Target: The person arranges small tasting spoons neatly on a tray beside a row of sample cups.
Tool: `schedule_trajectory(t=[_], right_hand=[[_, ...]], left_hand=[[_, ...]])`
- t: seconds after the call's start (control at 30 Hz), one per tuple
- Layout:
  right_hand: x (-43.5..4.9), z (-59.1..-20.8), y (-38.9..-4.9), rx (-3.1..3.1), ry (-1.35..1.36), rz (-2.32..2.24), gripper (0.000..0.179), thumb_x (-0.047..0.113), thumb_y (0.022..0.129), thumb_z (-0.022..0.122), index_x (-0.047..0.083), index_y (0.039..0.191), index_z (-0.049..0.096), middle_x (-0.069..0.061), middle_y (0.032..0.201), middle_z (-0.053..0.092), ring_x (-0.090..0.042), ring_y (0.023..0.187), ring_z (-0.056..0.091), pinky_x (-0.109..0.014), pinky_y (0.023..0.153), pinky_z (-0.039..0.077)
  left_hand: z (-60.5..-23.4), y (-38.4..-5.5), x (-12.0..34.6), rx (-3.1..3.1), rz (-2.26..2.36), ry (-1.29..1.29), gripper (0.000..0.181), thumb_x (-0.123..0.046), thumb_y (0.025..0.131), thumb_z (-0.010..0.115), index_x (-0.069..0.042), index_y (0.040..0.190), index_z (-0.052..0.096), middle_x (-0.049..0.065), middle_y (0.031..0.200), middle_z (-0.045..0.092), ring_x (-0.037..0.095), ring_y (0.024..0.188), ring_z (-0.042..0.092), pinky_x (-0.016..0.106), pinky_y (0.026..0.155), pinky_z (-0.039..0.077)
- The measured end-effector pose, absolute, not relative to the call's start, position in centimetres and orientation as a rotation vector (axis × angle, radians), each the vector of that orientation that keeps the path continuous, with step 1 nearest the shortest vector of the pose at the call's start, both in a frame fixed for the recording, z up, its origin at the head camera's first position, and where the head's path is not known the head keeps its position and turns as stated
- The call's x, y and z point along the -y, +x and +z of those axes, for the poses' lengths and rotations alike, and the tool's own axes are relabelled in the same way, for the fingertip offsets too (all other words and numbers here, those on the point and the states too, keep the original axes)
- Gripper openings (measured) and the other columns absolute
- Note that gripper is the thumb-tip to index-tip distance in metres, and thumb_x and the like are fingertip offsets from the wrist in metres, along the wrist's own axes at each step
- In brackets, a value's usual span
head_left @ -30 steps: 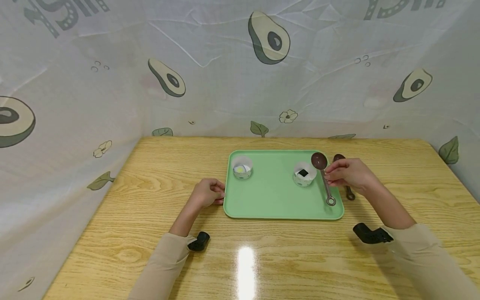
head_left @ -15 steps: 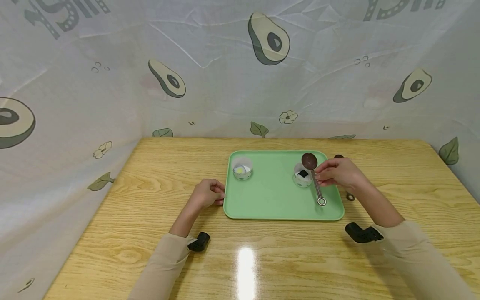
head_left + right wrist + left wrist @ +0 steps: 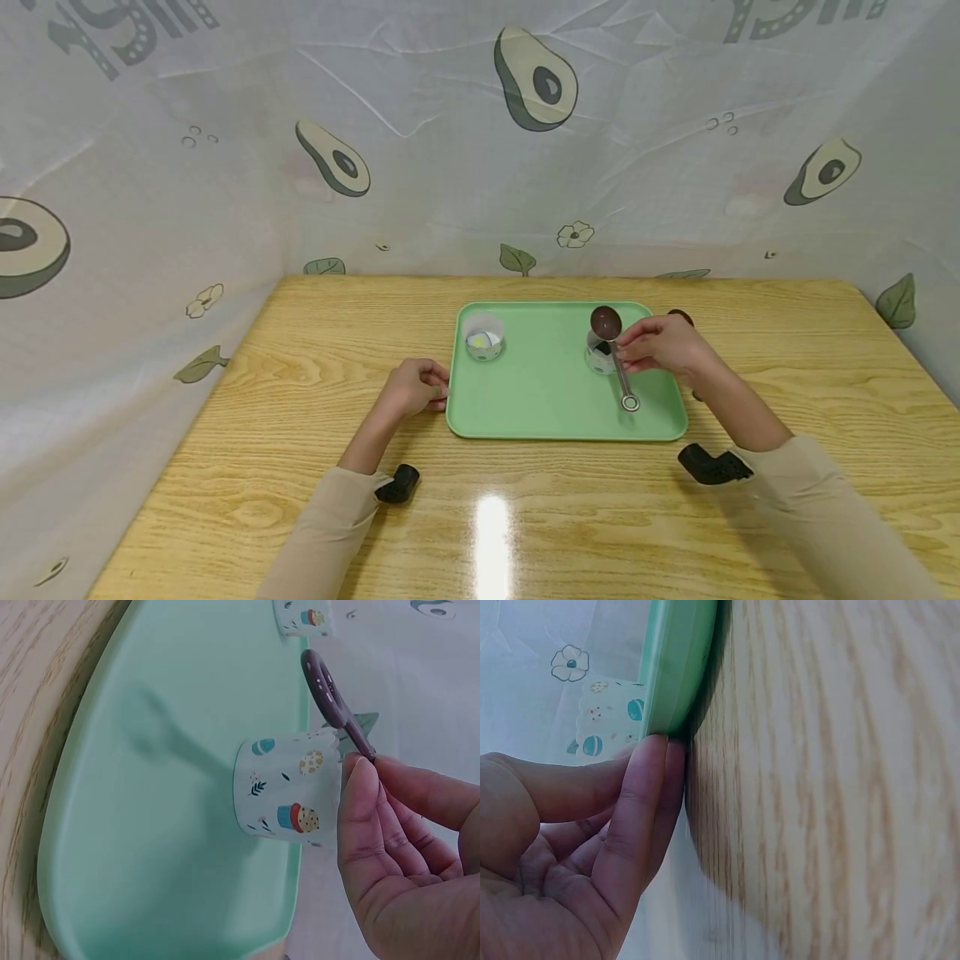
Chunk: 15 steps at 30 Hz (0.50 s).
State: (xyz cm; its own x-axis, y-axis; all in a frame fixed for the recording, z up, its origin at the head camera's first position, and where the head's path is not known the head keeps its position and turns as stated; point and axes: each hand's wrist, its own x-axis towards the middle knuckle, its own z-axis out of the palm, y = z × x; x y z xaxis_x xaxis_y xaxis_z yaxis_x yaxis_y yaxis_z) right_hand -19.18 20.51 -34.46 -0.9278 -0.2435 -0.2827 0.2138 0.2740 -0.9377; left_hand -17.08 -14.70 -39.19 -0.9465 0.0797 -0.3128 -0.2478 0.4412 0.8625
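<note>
My right hand pinches the handle of a brown spoon between thumb and fingertips, over the right part of a green tray. The spoon's round bowl points away from me; its ringed handle end points toward me. Beneath it stands a patterned paper cup with a black piece inside, partly covered by the spoon and fingers in the head view. At the tray's left edge, my left hand pinches the rim, its fingertips on the green edge in the left wrist view.
Another paper cup, holding something white and yellow, stands at the tray's back left corner. A second brown spoon lies right of the tray on the wooden table, mostly hidden behind my right hand. A printed cloth hangs behind.
My right hand has carried the spoon leftward, from the tray's right side to above the right cup. The left hand and tray have stayed put.
</note>
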Motion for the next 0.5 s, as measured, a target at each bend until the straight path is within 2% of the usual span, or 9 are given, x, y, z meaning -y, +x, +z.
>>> schedule_trajectory(t=[0.5], right_hand=[[-19.4, -34.7, -19.3, -2.175, -0.038, -1.700, 0.021, -0.010, 0.086, 0.057, -0.018, 0.104, 0.052, -0.006, 0.077, 0.064, -0.014, 0.067, 0.064, -0.030, 0.065, 0.058]], left_hand=[[-39.3, -17.1, 14.6, -2.399, 1.505, -0.151, 0.013, 0.010, 0.085, 0.059, 0.008, 0.098, 0.061, 0.013, 0.078, 0.057, 0.016, 0.062, 0.059, 0.027, 0.060, 0.057]])
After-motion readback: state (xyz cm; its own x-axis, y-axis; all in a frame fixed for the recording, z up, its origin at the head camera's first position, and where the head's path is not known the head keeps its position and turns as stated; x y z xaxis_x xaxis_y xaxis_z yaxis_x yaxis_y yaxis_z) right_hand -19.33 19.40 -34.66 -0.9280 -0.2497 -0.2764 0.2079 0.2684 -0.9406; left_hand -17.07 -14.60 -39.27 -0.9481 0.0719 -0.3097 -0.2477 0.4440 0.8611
